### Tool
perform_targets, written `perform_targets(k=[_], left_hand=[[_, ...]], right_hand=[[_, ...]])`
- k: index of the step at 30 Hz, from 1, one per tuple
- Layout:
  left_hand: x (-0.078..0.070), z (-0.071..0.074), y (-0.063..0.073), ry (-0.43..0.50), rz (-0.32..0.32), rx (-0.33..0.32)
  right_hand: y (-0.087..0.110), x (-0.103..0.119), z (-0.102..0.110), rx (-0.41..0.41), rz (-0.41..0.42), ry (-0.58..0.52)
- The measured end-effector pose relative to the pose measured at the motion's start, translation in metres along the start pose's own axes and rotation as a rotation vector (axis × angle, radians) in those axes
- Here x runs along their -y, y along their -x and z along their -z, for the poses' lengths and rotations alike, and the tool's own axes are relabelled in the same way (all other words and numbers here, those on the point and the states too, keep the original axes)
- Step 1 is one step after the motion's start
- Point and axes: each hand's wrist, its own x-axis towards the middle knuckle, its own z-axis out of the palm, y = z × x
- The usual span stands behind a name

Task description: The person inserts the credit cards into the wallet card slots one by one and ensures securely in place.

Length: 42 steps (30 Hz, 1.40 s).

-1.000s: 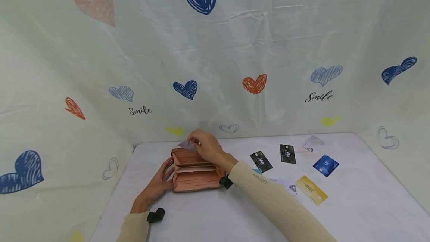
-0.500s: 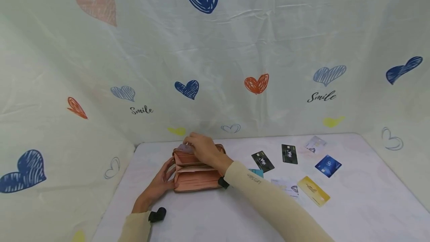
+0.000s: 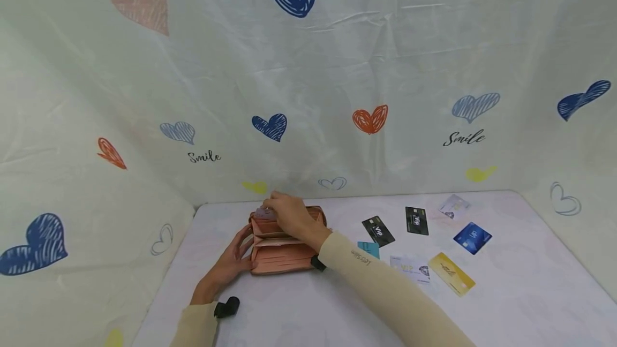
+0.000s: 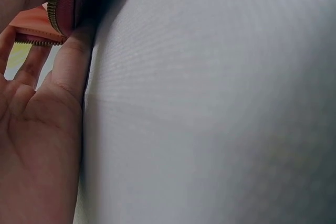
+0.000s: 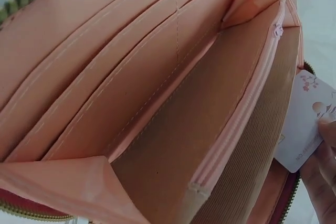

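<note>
A pink-orange zip wallet (image 3: 283, 262) lies spread open on the table, its slots and zipped middle divider (image 5: 244, 108) showing in the right wrist view. My left hand (image 3: 225, 271) holds the wallet's left edge; in the left wrist view its thumb and fingers reach around the brass-zipped rim (image 4: 55, 3). At the far side of the wallet, my right hand (image 3: 293, 217) pinches a pale card (image 5: 302, 124) with a small blossom print. The card's lower part overlaps the far panel, close to the card slots there. Most of the right fingertips are hidden in the head view.
To the right lie two black cards (image 3: 378, 231), a blue card (image 3: 473, 238), a gold card (image 3: 452, 273), a teal card (image 3: 368, 249) and two pale cards (image 3: 409, 269). A heart-printed curtain (image 3: 318, 79) hangs behind the white table (image 3: 289, 309).
My right hand has brought the pale card down and nearer to the wallet's far panel, with its forearm shifting slightly left. The left hand keeps its hold on the wallet.
</note>
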Motion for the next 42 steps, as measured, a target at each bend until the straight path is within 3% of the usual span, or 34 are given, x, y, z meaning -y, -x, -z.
perform_targets(k=[14, 25, 37, 42], left_hand=[[0.0, 0.0, 0.002, 0.035, -0.015, 0.028], [-0.001, 0.0, 0.001, 0.056, -0.023, 0.029], [0.0, 0.0, -0.001, 0.038, -0.056, 0.025], [0.001, 0.001, 0.0, 0.05, -0.06, 0.029]], right_hand=[[-0.002, 0.006, -0.005, 0.096, -0.074, 0.03], [-0.007, 0.008, 0.003, 0.138, 0.029, 0.112], [-0.018, 0.011, 0.004, 0.248, 0.049, 0.234], [-0.016, 0.007, 0.004, 0.255, 0.057, 0.169]])
